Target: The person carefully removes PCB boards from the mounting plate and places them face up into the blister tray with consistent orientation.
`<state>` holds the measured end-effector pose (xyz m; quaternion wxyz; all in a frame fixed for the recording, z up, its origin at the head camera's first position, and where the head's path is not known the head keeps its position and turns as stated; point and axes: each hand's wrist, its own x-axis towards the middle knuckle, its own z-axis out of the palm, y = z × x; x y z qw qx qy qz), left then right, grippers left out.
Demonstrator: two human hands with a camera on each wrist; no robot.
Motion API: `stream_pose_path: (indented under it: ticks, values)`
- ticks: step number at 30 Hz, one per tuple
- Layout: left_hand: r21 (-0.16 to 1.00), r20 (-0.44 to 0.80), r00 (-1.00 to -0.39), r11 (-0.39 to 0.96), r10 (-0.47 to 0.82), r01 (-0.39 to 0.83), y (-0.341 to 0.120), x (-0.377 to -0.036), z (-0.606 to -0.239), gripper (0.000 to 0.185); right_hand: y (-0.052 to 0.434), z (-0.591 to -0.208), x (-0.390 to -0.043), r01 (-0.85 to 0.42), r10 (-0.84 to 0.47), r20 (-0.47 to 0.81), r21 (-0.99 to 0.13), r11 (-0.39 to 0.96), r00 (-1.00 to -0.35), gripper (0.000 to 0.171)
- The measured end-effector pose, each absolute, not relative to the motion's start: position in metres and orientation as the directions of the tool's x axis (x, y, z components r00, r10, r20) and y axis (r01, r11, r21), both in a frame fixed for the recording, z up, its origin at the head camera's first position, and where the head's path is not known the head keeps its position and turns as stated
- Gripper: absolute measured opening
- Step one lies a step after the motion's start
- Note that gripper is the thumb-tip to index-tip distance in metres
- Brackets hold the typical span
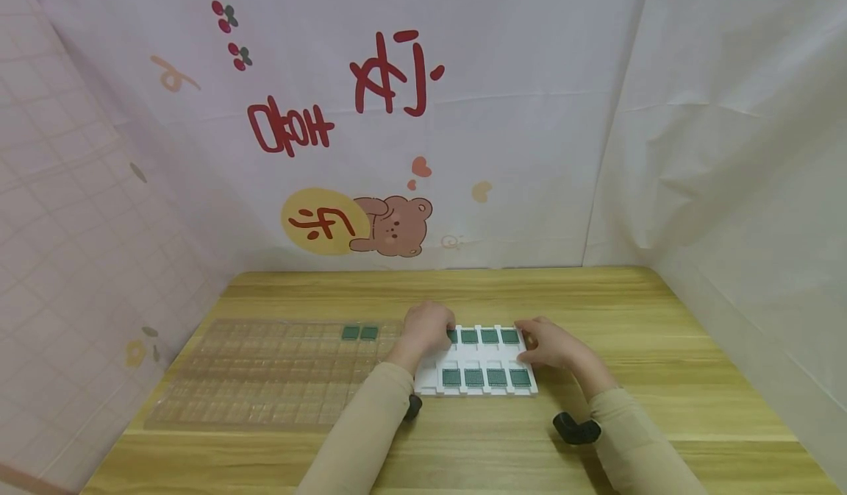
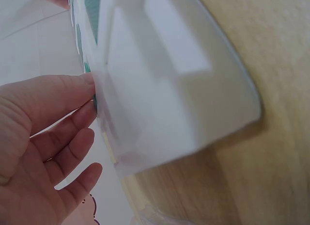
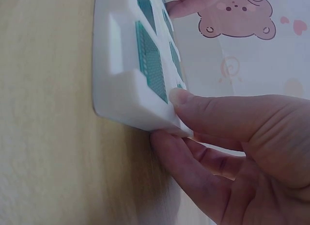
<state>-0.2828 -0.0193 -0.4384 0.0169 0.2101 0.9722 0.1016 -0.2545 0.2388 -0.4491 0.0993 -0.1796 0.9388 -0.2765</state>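
Note:
A white tray (image 1: 486,355) lies on the wooden table (image 1: 662,377) and holds two rows of green chips (image 1: 490,336). My left hand (image 1: 426,329) is at the tray's far left corner. In the left wrist view the thumb and forefinger tips of that hand (image 2: 43,137) meet the tray's edge (image 2: 169,89). My right hand (image 1: 545,344) is at the tray's right side. The right wrist view shows this hand (image 3: 232,137) pinching the tray (image 3: 116,79), with the thumb on top beside a green chip (image 3: 150,60) and the fingers under the rim.
A large clear plastic tray (image 1: 265,377) with many small pockets lies to the left, and two green chips (image 1: 359,332) sit in its far row. Printed cloth walls close in the table at the back and both sides. Black wrist mounts (image 1: 576,429) hang near the table's front.

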Motion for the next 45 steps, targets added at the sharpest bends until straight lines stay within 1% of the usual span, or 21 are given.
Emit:
stream_pose_path:
  ticks: [7, 16, 20, 25, 36, 39, 45]
  values:
    - [0.281, -0.004, -0.916, 0.88, 0.401, 0.384, -0.023, -0.285, -0.441, 0.026, 0.238, -0.449, -0.254, -0.266, -0.387, -0.097, -0.573, 0.775, -0.917, 0.067]
    - [0.352, 0.017, -0.919, 0.858, 0.394, 0.375, -0.027, -0.286, -0.44, 0.025, 0.239, -0.449, -0.254, -0.3, -0.404, -0.07, -0.557, 0.774, -0.912, 0.066]
    - [0.364, 0.036, -0.912, 0.845, 0.408, 0.392, -0.029, -0.286, -0.438, 0.027, 0.239, -0.448, -0.254, -0.3, -0.404, -0.072, -0.556, 0.775, -0.912, 0.067]
    - [0.349, 0.081, -0.899, 0.833, 0.431, 0.43, -0.031, -0.286, -0.436, 0.028, 0.239, -0.449, -0.254, -0.288, -0.394, -0.08, -0.551, 0.783, -0.916, 0.067]
    - [0.363, 0.148, -0.881, 0.804, 0.449, 0.471, -0.033, -0.277, -0.416, 0.032, 0.239, -0.45, -0.255, -0.297, -0.4, -0.077, -0.545, 0.784, -0.913, 0.067]
    - [0.371, 0.169, -0.874, 0.793, 0.455, 0.484, -0.035, -0.276, -0.411, 0.031, 0.239, -0.45, -0.255, -0.299, -0.401, -0.076, -0.545, 0.784, -0.913, 0.067]
    - [0.346, 0.202, -0.865, 0.793, 0.459, 0.502, -0.04, -0.274, -0.402, 0.028, 0.239, -0.451, -0.256, -0.301, -0.402, -0.074, -0.545, 0.783, -0.913, 0.067]
